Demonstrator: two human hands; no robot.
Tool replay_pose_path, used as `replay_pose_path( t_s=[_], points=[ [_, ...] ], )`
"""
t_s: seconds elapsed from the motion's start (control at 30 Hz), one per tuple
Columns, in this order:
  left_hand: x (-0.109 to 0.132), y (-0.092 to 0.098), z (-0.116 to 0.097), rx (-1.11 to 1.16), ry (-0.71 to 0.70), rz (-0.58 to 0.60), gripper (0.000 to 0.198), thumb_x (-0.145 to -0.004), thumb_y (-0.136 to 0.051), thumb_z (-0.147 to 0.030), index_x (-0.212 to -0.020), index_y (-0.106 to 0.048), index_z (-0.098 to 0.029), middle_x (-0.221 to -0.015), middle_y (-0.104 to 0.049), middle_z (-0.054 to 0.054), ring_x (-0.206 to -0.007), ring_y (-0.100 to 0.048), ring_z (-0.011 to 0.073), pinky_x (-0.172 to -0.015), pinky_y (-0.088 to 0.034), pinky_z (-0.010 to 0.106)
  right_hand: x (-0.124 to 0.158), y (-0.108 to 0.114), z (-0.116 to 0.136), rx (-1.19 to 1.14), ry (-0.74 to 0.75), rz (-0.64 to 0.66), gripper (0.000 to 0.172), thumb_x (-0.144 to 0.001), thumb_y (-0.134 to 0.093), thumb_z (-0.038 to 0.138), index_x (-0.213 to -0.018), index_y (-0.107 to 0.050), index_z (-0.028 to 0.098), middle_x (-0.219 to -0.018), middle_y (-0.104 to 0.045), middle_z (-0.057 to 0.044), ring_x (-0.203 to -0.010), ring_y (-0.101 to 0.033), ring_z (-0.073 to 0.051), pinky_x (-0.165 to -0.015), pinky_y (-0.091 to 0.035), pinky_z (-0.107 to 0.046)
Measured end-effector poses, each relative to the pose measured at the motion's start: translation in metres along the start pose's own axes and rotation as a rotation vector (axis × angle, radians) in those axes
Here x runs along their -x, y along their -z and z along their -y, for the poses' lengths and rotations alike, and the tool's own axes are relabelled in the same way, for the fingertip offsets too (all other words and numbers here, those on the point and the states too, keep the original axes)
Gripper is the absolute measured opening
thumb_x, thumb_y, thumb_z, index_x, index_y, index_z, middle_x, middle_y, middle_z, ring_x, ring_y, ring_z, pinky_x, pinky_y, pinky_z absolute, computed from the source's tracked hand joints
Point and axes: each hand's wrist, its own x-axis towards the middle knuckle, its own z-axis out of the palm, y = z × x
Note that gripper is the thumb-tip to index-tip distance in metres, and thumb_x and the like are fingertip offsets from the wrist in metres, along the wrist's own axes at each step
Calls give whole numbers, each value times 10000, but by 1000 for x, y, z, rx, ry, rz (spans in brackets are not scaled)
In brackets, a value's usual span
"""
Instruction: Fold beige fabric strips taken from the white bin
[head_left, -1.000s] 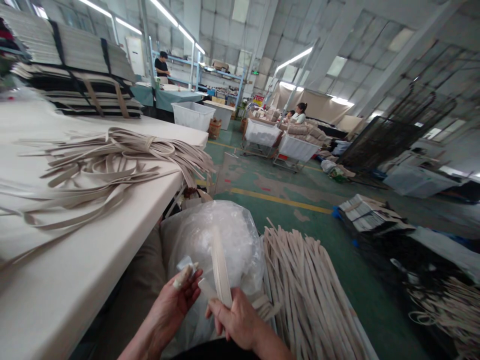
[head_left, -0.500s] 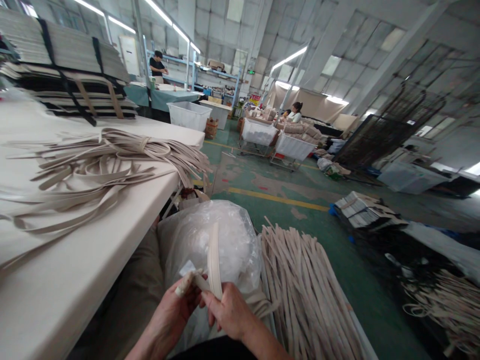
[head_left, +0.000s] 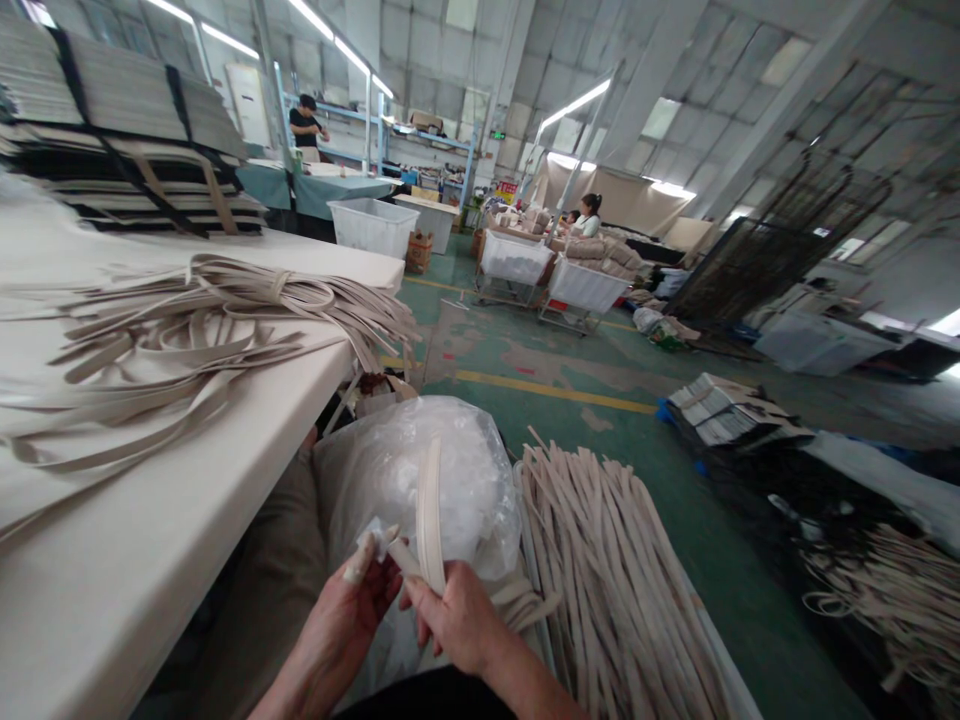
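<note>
My right hand (head_left: 461,615) is closed round a beige fabric strap (head_left: 429,510). One part of the strap stands up above the fist in a curve, and a short end points left toward my other hand. Pinched in the fingertips of my left hand (head_left: 349,610) is a small whitish scrap (head_left: 381,537), thin and crumpled; its exact kind is unclear. Pale wrapping covers part of the left thumb. A small gap shows between the scrap and the strap's short end. Behind both hands bulges a clear plastic bag (head_left: 472,470) with white contents.
Left is a pale table (head_left: 172,510) with a loose bundle of beige straps (head_left: 277,290) and a strapped stack of sheets (head_left: 127,120). Many straps (head_left: 607,570) lie lengthwise at my right. White bins (head_left: 589,290) and people at work are farther off.
My left hand has drawn slightly away from the strap's short end, and more of the whitish scrap shows at its fingertips. The right hand keeps its hold on the strap.
</note>
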Motion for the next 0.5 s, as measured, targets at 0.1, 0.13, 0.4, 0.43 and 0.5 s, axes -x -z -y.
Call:
replay_pose_path(
  t_s=[0.1, 0.13, 0.4, 0.43, 0.5],
  points=[
    [4, -2, 0, -68, -28, 74, 471, -604, -856, -476, -907, -761, -128, -798, -732, 80, -699, -639, 182, -651, -518, 263, -1, -1, -2, 23, -4, 24, 423, -939, -448, 482, -850, -694, 150, -524, -569, 10, -394, -500, -101, -401, -394, -178],
    [6, -2, 2, -105, -48, 121, 446, -636, -832, -487, -882, -763, -121, -741, -716, 72, -642, -615, 171, -613, -500, 262, -1, -2, -2, 28, -1, 31, 424, -939, -446, 483, -846, -691, 149, -525, -569, 9, -396, -504, -102, -399, -391, -177],
    [9, -4, 7, -256, -194, 137, 369, -648, -823, -472, -740, -766, -119, -616, -683, 51, -661, -638, 212, -645, -515, 291, -2, 8, 3, -71, 60, 117, 485, -938, -456, 545, -895, -680, 117, -573, -597, -3, -416, -519, -92, -411, -390, -168],
    [6, -3, 0, -220, -219, 92, 386, -613, -846, -472, -755, -770, -121, -670, -713, 61, -710, -652, 214, -686, -530, 287, 0, 13, 3, -73, 66, 129, 460, -932, -478, 531, -928, -681, 119, -594, -613, -6, -434, -537, -94, -429, -403, -169],
    [0, 2, -15, -127, -271, -15, 436, -532, -890, -468, -789, -777, -135, -785, -755, 72, -799, -667, 211, -760, -541, 273, 5, 25, 3, -50, 58, 128, 417, -921, -506, 496, -907, -685, 119, -600, -622, -8, -450, -555, -99, -445, -419, -174]
  ],
)
